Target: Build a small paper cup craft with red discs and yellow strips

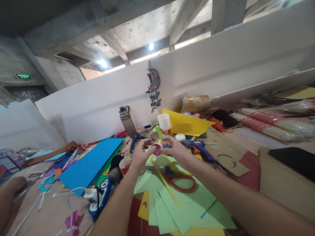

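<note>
Both my hands meet over the table's middle around a small round pink-red disc point(157, 149) with a pale rim. My left hand point(141, 153) pinches its left side with thumb and fingers. My right hand point(174, 147) grips its right side, and something small and blue shows at its fingertips. Below the hands lie light green paper sheets point(177, 203), a yellow strip point(164, 183) and red-handled scissors point(180, 182). A red paper cup point(125, 165) stands just left of my left wrist.
A blue sheet point(90, 165) lies at left, a yellow sheet point(187, 124) and stacked paper cups point(164, 124) behind the hands. A grey bottle point(127, 120) stands by the white wall. A blue glue gun point(200, 147) lies at right. Another person's hand point(11, 190) shows at far left.
</note>
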`<state>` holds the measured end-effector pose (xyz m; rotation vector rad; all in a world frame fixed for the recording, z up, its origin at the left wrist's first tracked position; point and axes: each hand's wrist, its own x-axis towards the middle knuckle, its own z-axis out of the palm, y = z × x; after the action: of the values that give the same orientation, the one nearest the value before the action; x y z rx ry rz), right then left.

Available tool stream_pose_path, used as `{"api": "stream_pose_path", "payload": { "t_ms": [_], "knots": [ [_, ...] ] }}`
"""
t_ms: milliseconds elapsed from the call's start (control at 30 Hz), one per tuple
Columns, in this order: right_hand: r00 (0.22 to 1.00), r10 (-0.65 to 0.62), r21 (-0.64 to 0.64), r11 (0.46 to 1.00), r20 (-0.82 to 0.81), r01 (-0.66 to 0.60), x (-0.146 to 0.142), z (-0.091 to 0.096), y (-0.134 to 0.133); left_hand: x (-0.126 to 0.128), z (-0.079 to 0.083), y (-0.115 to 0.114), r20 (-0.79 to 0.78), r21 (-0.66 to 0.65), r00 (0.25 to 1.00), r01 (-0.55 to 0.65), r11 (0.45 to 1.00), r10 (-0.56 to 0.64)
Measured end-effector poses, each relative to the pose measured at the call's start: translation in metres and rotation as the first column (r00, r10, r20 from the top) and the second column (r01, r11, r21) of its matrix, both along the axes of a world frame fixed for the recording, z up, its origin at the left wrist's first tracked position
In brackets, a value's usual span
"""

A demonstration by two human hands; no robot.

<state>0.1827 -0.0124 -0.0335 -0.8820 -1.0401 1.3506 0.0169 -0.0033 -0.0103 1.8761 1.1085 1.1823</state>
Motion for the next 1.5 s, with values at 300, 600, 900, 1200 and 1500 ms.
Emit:
{"api": "stream_pose_path", "payload": {
  "t_ms": [300, 600, 900, 1200, 1500],
  "knots": [
    [0.986, 0.064, 0.071, 0.995, 0.154, -0.076, -0.005, -0.006, -0.003, -0.002, -0.001, 0.001, 0.225, -0.380, 0.961, 0.241, 0.893, -0.164],
    [0.988, 0.120, -0.118, 0.984, -0.093, -0.131, 0.000, 0.007, -0.009, -0.002, 0.002, -0.002, 0.393, -0.464, 0.912, 0.306, 0.831, -0.117],
    [0.994, -0.021, -0.016, 1.000, -0.107, 0.020, 0.007, 0.009, -0.001, -0.005, -0.005, 0.005, 0.467, -0.559, 0.880, 0.215, 0.801, 0.090],
    [0.575, -0.130, 0.221, 0.971, 0.808, -0.092, 0.017, 0.022, -0.019, -0.014, -0.007, 0.014, 0.438, -0.553, 0.878, 0.096, 0.828, 0.191],
    [-0.171, -0.136, 0.061, 0.920, 0.976, -0.386, 0.011, 0.001, -0.069, -0.018, -0.010, 0.019, 0.514, -0.557, 0.826, 0.115, 0.823, 0.232]
  ]
}}
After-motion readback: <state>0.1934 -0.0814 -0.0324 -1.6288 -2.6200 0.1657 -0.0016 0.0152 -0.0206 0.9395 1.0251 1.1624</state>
